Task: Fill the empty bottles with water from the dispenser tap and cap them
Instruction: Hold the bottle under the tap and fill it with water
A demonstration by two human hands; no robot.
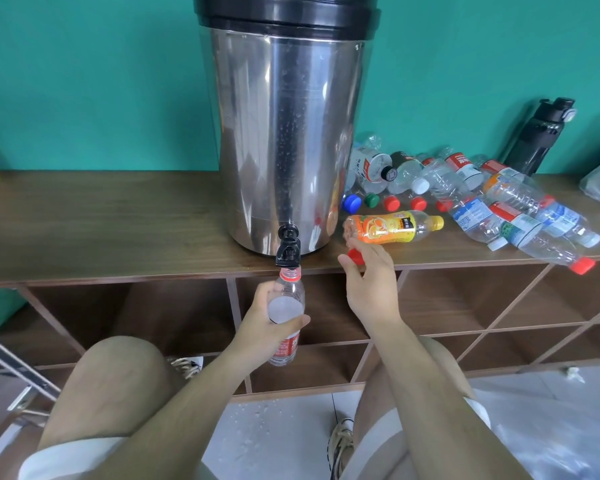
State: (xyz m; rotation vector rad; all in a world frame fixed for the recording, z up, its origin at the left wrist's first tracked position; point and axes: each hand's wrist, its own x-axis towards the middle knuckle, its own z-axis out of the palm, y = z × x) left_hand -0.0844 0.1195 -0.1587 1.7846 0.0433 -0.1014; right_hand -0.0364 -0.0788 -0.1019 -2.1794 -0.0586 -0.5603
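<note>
At centre frame my left hand [265, 329] has its grip wrapped round a clear red-labelled bottle [290, 292], held upright below the edge of the wooden surface [118, 220], its open mouth just under the black tap [288, 245] of the steel water dispenser [284, 133]. Just right of it my right hand [371, 285] pinches a red cap [355, 257] at the fingertips. Further right an orange juice bottle [392, 228] lies on its side, then a row of loose caps [392, 202] and a heap of empty bottles [482, 195].
</note>
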